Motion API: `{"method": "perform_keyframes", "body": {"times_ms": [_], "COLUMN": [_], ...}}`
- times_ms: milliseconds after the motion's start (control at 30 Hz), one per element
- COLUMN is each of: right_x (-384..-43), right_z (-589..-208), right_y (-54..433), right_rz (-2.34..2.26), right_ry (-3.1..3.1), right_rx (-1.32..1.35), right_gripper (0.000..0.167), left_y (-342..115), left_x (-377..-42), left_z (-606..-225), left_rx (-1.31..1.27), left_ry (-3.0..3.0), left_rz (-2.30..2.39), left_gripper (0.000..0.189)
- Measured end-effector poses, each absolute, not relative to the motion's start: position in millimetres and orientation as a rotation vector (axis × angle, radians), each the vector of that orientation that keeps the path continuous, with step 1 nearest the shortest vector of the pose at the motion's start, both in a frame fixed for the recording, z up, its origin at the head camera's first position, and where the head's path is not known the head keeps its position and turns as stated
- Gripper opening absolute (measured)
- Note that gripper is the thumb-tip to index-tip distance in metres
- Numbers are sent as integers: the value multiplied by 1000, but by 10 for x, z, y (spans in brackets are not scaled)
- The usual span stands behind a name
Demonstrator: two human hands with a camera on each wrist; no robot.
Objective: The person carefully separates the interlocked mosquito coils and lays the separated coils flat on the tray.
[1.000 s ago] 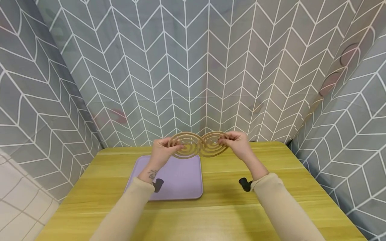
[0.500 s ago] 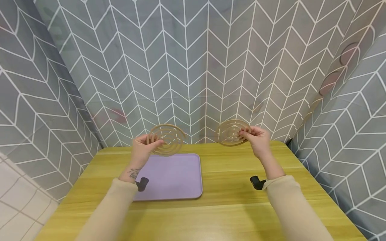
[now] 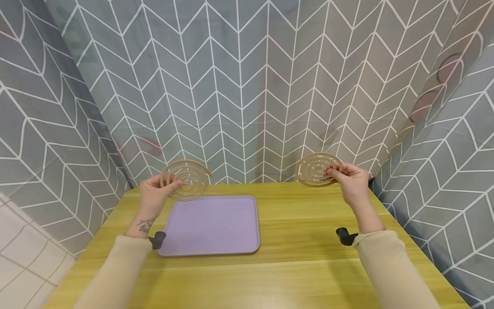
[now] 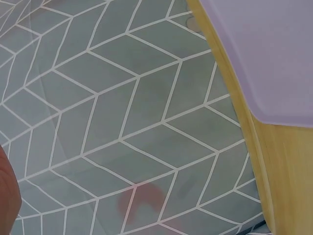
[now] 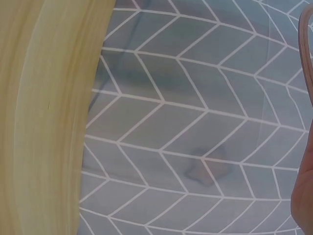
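Observation:
My left hand (image 3: 155,195) pinches a tan spiral mosquito coil (image 3: 191,179) between thumb and fingers. It is raised in the air above the back left corner of a lilac tray (image 3: 216,227). A second, matching coil (image 3: 314,171) is pinched in my right hand (image 3: 354,183), above the far right part of the table. The two coils are well apart. Only a sliver of the left hand (image 4: 9,193) enters the left wrist view. At the right wrist view's edge, part of the right hand (image 5: 304,191) and the coil's rim (image 5: 303,46) appear.
The lilac tray lies flat on a wood-grain table (image 3: 293,244), left of centre. A grey curtain (image 3: 247,86) with white zigzag lines hangs behind the table and along both sides. White tile (image 3: 27,257) shows at the lower left.
A second ago the two coils overlapped at the middle in front of me. Since then my left hand has moved left and my right hand right, each carrying one coil.

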State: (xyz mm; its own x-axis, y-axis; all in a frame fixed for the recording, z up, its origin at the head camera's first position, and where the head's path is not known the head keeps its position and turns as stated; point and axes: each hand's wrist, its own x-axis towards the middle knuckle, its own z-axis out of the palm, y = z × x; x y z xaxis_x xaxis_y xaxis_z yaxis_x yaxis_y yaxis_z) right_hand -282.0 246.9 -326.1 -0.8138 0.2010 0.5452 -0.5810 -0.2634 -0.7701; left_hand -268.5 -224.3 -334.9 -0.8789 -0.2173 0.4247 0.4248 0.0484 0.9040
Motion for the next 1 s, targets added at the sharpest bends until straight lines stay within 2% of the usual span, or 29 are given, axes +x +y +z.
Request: {"method": "perform_keyframes", "body": {"times_ms": [300, 467, 667, 833, 1000], "right_x": [-2804, -2787, -2797, -2797, -2787], "right_z": [-3247, -3256, -3280, -3296, -3294], "right_y": [2424, 2392, 2366, 2358, 2342], "right_rz": [2095, 2080, 2054, 2012, 1993], "right_ry": [-1541, -1556, -1577, -1632, -1651], "right_rx": [477, 484, 506, 518, 504], "right_gripper": [21, 14, 15, 19, 6], "left_y": [-2304, -2376, -2436, -2468, -2491], "left_x": [-2731, -2805, -2899, -2950, -2970], "left_z": [-3442, -3624, -3945, -4179, -4345], "left_rx": [-235, -161, -29, 118, 152], "left_ry": [-2072, -2289, -2567, -2649, -2766], "left_rz": [-1911, -1914, -1729, -1782, -1581], "left_gripper": [20, 8, 20, 15, 26]}}
